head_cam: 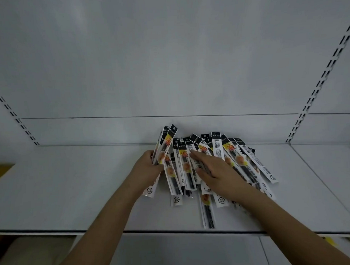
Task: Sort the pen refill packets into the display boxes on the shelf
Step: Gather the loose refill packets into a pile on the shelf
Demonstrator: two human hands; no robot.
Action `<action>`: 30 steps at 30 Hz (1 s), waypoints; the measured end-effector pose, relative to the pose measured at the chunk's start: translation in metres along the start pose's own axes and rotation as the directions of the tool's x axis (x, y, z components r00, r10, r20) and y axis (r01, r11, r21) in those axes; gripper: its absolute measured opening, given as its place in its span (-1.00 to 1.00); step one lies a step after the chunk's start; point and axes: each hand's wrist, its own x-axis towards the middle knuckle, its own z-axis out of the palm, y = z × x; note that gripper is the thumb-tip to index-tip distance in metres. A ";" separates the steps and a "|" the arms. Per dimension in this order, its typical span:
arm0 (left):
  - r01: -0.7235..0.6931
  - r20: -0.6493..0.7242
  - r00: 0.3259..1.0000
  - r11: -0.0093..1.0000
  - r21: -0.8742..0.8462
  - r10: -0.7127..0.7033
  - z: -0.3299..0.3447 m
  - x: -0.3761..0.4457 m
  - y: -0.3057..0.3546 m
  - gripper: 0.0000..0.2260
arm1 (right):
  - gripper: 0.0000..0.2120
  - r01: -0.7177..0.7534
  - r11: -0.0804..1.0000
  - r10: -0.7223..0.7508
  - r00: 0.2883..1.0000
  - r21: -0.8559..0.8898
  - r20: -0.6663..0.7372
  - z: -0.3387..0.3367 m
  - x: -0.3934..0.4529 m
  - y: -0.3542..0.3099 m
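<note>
white packets [233, 158] under right fingers [196, 156], left fingers [152, 155] gripping some

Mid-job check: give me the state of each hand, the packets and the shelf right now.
left hand: grips a few packets, tilted up off the shelf.
held packets: raised, fanned, in the left hand.
right hand: fingers straight, resting flat on the pile.
packet pile: loose, overlapping, unsorted on the shelf.
shelf: carries the pile; no display boxes visible.

"M&G" on black packet header [173, 130], "360°" circle mark on packet foot [176, 199], remaining print unreadable
</note>
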 end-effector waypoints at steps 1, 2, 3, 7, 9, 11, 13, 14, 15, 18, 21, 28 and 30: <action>0.000 -0.007 1.000 1.000 -0.023 0.000 -0.002 0.000 -0.001 -0.73 | -0.50 0.000 1.000 0.000 1.000 0.000 0.003 0.000 -0.001 0.000; 0.000 -0.015 1.000 0.999 -0.046 0.000 -0.003 0.000 -0.002 -0.73 | -0.51 -0.004 1.000 0.004 1.000 -0.021 -0.003 -0.001 -0.001 -0.001; -0.003 -0.020 1.000 0.998 -0.062 0.002 -0.005 -0.001 -0.003 -0.73 | -0.51 0.003 0.997 -0.006 0.999 -0.080 -0.040 -0.002 -0.002 -0.002; -0.012 -0.009 1.000 0.990 -0.141 0.011 -0.008 -0.002 -0.008 -0.71 | -0.56 0.001 0.978 -0.052 0.970 -0.209 -0.238 -0.008 0.009 -0.021; -0.032 0.009 0.999 0.980 -0.196 0.035 -0.007 -0.005 -0.008 -0.72 | -0.62 -0.054 0.996 0.041 0.987 -0.077 -0.157 -0.005 0.021 -0.038; -0.051 0.018 0.998 0.965 -0.257 0.057 -0.007 -0.007 -0.008 -0.73 | -0.64 -0.091 0.996 0.092 0.995 0.026 -0.043 0.004 0.034 -0.051; -0.064 0.023 0.997 0.947 -0.314 0.074 -0.007 -0.009 -0.010 -0.74 | -0.65 -0.158 0.981 0.158 0.987 0.116 0.010 0.009 0.044 -0.055; -0.068 0.023 0.996 0.937 -0.343 0.081 -0.008 -0.010 -0.012 -0.75 | -0.68 -0.191 0.971 0.190 0.982 0.143 0.020 0.010 0.047 -0.056; -0.070 0.024 0.996 0.925 -0.374 0.085 -0.009 -0.011 -0.015 -0.76 | -0.73 -0.221 0.961 0.220 0.975 0.167 0.027 0.010 0.049 -0.055; -0.047 0.029 0.997 0.866 -0.497 0.071 -0.011 -0.013 -0.023 -0.78 | -0.86 -0.268 0.919 0.274 0.962 0.288 0.020 0.008 0.049 -0.053; -0.024 0.032 0.998 0.802 -0.597 0.054 -0.012 -0.014 -0.030 -0.75 | -0.91 -0.278 0.814 0.359 0.931 0.510 -0.065 0.000 0.049 -0.051; -0.050 0.056 0.992 0.768 -0.639 0.111 -0.012 -0.018 -0.032 -0.69 | -0.90 -0.215 0.708 0.298 0.954 0.673 -0.009 -0.020 0.064 -0.067; -0.015 0.071 0.994 0.741 -0.671 0.084 -0.012 -0.018 -0.030 -0.71 | -0.91 -0.232 0.712 0.299 0.954 0.663 0.012 -0.021 0.071 -0.067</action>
